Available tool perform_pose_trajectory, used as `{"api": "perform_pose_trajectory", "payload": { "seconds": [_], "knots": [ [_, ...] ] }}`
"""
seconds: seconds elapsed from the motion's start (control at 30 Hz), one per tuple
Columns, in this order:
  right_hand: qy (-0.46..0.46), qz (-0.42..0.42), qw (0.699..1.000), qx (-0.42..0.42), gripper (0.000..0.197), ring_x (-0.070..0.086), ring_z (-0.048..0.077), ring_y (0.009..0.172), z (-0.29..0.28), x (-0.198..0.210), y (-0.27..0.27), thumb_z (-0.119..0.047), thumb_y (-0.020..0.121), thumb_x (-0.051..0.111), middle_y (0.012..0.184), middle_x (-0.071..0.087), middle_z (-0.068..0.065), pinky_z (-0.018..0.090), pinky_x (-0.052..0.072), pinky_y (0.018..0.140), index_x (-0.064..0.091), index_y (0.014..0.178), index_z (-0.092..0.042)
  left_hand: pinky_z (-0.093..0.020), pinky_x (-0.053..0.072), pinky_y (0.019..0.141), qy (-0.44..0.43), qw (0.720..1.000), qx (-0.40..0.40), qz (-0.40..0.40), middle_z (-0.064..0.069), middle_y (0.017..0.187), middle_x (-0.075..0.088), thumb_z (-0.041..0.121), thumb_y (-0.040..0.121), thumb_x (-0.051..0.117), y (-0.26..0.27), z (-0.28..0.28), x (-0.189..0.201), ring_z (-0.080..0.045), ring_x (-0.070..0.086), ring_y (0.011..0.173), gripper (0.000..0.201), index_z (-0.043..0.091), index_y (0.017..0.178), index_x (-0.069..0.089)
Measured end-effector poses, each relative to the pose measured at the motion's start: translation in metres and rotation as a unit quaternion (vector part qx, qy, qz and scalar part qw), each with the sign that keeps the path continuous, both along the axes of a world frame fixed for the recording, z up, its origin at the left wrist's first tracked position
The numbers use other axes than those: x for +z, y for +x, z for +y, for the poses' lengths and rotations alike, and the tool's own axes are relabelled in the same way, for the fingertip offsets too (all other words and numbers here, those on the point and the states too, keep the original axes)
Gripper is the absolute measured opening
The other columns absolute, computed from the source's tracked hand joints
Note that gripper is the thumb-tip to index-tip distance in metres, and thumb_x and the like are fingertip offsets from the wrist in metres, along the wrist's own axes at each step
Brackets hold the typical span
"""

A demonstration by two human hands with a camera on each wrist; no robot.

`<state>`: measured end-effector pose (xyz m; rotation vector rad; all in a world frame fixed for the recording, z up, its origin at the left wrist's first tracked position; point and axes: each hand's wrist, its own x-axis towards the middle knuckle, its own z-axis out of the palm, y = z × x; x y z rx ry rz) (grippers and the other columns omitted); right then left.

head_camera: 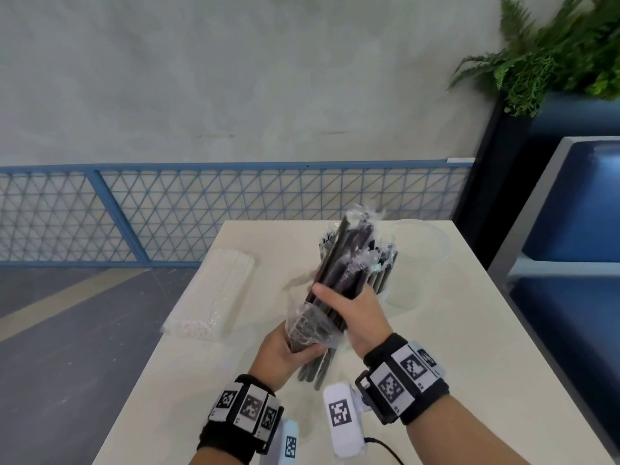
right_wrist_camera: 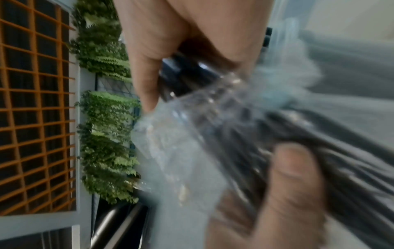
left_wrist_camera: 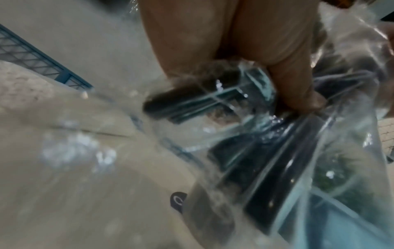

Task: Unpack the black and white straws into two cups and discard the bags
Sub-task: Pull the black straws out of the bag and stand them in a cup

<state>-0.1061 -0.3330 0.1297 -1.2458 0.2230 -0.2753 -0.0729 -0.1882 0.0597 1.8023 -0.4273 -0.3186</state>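
Observation:
A bundle of black straws (head_camera: 349, 263) is held tilted above the cream table (head_camera: 436, 364). My right hand (head_camera: 349, 310) grips the bundle round its middle, the thumb across the front. My left hand (head_camera: 288, 350) grips the crumpled clear bag (head_camera: 312, 327) at the bundle's lower end, where some straw ends poke out below. In the left wrist view the fingers (left_wrist_camera: 294, 80) pinch plastic over the black straws (left_wrist_camera: 266, 185). The right wrist view shows the black straws (right_wrist_camera: 319, 134) and clear bag (right_wrist_camera: 181, 151), blurred. A pack of white straws (head_camera: 218, 297) lies at the table's left edge. A clear cup (head_camera: 419, 260) stands behind the bundle.
A blue mesh railing (head_camera: 201, 209) runs behind the table. To the right stand a blue bench seat (head_camera: 577, 229) and a dark planter with ferns (head_camera: 553, 55). The table's left edge drops to grey floor (head_camera: 67, 347).

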Motion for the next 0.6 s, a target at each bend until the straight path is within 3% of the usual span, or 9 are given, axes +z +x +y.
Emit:
{"api": "perform_pose_trajectory", "payload": {
  "seconds": [0.07, 0.13, 0.23, 0.3, 0.37, 0.43, 0.53, 0.6],
  "knots": [
    [-0.011, 0.024, 1.0, 0.014, 0.029, 0.068, 0.021, 0.083, 0.004, -0.005, -0.001, -0.002, 0.073, 0.074, 0.092, 0.069, 0.014, 0.026, 0.055, 0.07, 0.065, 0.1, 0.002, -0.032, 0.055, 0.073, -0.007, 1.0, -0.001, 0.004, -0.001, 0.082, 0.074, 0.032, 0.061, 0.081, -0.001, -0.002, -0.002, -0.014, 0.069, 0.079, 0.04, 0.01, 0.092, 0.065],
    [0.0, 0.019, 1.0, 0.005, 0.028, 0.067, 0.029, 0.089, 0.006, -0.004, -0.001, -0.004, 0.071, 0.075, 0.09, 0.069, 0.014, 0.036, 0.055, 0.079, 0.066, 0.097, 0.0, -0.026, 0.054, 0.069, -0.007, 1.0, 0.003, 0.006, 0.002, 0.078, 0.073, 0.023, 0.065, 0.081, -0.001, -0.002, -0.003, -0.01, 0.069, 0.076, 0.034, 0.01, 0.092, 0.064],
    [0.025, -0.011, 0.999, -0.031, 0.019, 0.065, 0.027, 0.087, -0.002, 0.005, 0.002, -0.003, 0.075, 0.071, 0.089, 0.068, 0.008, 0.041, 0.054, 0.086, 0.067, 0.093, -0.005, -0.021, 0.05, 0.058, -0.015, 1.0, -0.002, 0.023, 0.005, 0.064, 0.07, 0.009, 0.07, 0.077, -0.003, -0.003, -0.004, -0.008, 0.064, 0.06, 0.024, 0.01, 0.087, 0.06],
    [0.055, -0.017, 0.996, -0.062, 0.02, 0.065, 0.025, 0.083, -0.011, 0.016, 0.007, -0.002, 0.079, 0.068, 0.088, 0.068, 0.009, 0.042, 0.053, 0.084, 0.065, 0.098, -0.001, -0.023, 0.053, 0.065, -0.029, 0.999, 0.008, 0.037, 0.005, 0.071, 0.073, 0.011, 0.068, 0.078, -0.002, -0.002, -0.005, -0.009, 0.068, 0.069, 0.027, 0.01, 0.09, 0.062],
    [0.06, -0.032, 0.994, -0.087, 0.027, 0.064, 0.026, 0.081, -0.02, 0.029, 0.011, -0.005, 0.078, 0.069, 0.085, 0.066, 0.012, 0.044, 0.054, 0.082, 0.062, 0.102, 0.005, -0.024, 0.053, 0.077, -0.036, 0.998, 0.016, 0.04, 0.002, 0.087, 0.075, 0.027, 0.062, 0.083, -0.001, -0.001, -0.008, -0.011, 0.069, 0.085, 0.043, 0.01, 0.097, 0.065],
    [0.042, -0.058, 0.992, -0.105, 0.021, 0.063, 0.023, 0.073, -0.03, 0.043, 0.014, -0.005, 0.08, 0.067, 0.079, 0.065, 0.011, 0.038, 0.055, 0.072, 0.06, 0.098, 0.005, -0.022, 0.051, 0.08, -0.029, 0.998, 0.029, 0.043, -0.001, 0.092, 0.074, 0.039, 0.061, 0.081, -0.001, 0.002, -0.011, -0.009, 0.068, 0.088, 0.047, 0.012, 0.097, 0.067],
    [0.014, -0.097, 0.985, -0.144, 0.022, 0.061, 0.021, 0.07, -0.044, 0.065, 0.017, -0.007, 0.083, 0.065, 0.078, 0.064, 0.012, 0.033, 0.054, 0.067, 0.058, 0.098, 0.008, -0.015, 0.045, 0.073, -0.017, 0.996, 0.07, 0.054, 0.003, 0.078, 0.071, 0.022, 0.073, 0.076, 0.0, 0.003, -0.012, 0.002, 0.065, 0.072, 0.018, 0.007, 0.082, 0.07],
    [-0.029, -0.118, 0.976, -0.183, 0.03, 0.062, 0.022, 0.073, -0.051, 0.077, 0.02, -0.008, 0.082, 0.065, 0.082, 0.065, 0.015, 0.035, 0.055, 0.07, 0.056, 0.1, 0.013, -0.023, 0.044, 0.076, -0.034, 0.993, 0.088, 0.072, 0.006, 0.064, 0.069, 0.018, 0.073, 0.076, 0.002, 0.004, -0.012, -0.002, 0.063, 0.064, 0.009, 0.016, 0.065, 0.07]
  ]
}}
